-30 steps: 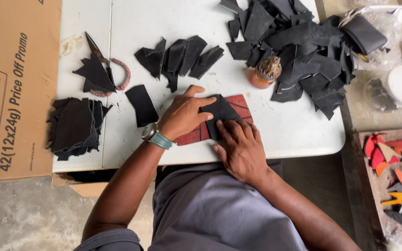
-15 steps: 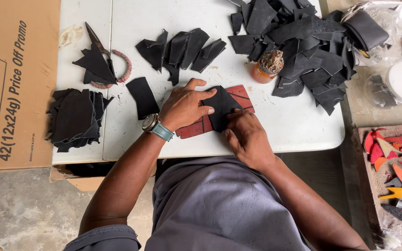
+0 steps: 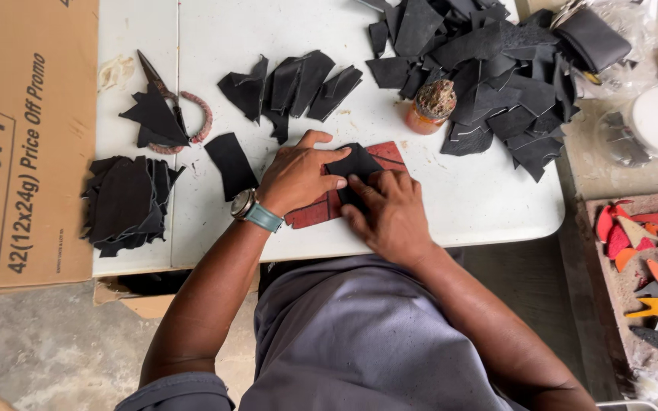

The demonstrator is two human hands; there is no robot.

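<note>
Black leather piece (image 3: pixel 353 164) lies on a red board (image 3: pixel 321 209) at mid-frame, near the white desk's (image 3: pixel 466 205) front edge. Both hands, left (image 3: pixel 296 180) and right (image 3: pixel 388 217), press flat on it, fingers spread. More black scraps (image 3: pixel 489 61) are heaped at upper right.

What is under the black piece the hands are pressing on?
A flat dark red block lies under the black leather piece, on the white table. Left hand and right hand cover its middle, so that part stays hidden.
</note>
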